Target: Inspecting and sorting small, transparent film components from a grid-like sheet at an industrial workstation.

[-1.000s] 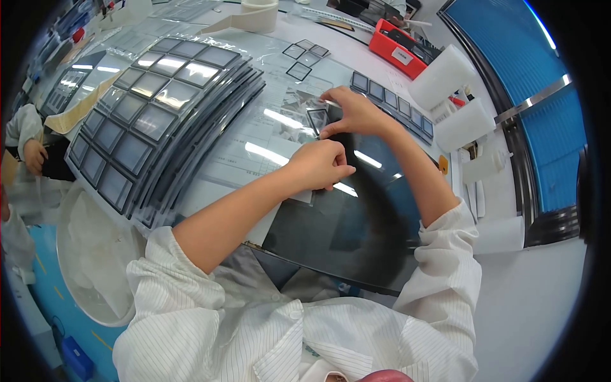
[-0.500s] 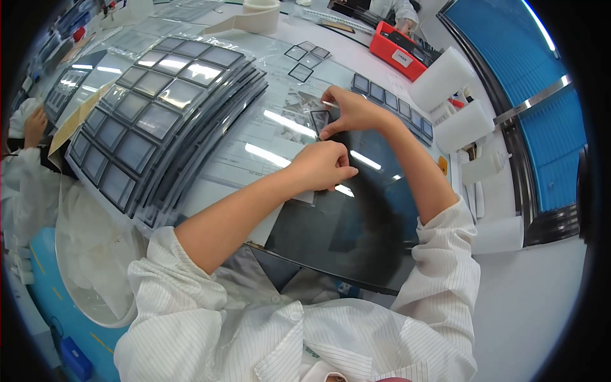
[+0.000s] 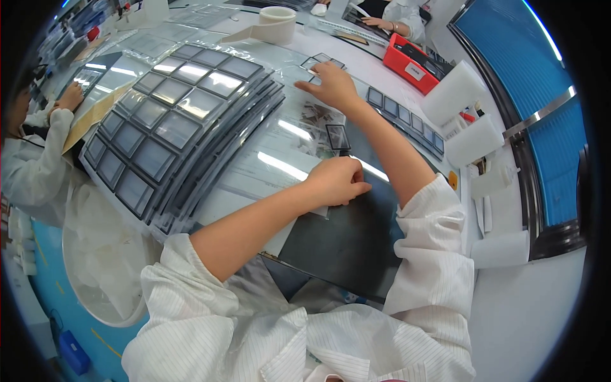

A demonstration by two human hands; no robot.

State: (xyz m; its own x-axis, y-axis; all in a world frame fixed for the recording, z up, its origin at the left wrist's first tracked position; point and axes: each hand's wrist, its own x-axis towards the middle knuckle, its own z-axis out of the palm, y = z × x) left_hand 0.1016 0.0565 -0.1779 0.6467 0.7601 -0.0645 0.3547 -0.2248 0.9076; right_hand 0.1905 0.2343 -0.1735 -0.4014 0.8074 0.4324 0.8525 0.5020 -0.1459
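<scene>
My left hand (image 3: 336,181) rests with curled fingers on the edge of a clear sheet (image 3: 273,162) where it overlaps a large dark panel (image 3: 347,242) in front of me. A small dark square piece (image 3: 337,136) lies just beyond that hand, apart from it. My right hand (image 3: 331,84) is stretched far forward with its fingers spread, fingertips touching the table beside a few loose dark squares (image 3: 320,62). It holds nothing.
A fanned stack of trays with dark glass squares (image 3: 172,121) fills the left. A row of dark squares (image 3: 407,118), white foam blocks (image 3: 458,102), a red box (image 3: 414,60) and a tape roll (image 3: 278,16) lie beyond. A co-worker's sleeve (image 3: 38,153) is at left.
My right hand has left the small square piece near my left hand and reached forward to the loose squares. My left hand stayed on the sheet.
</scene>
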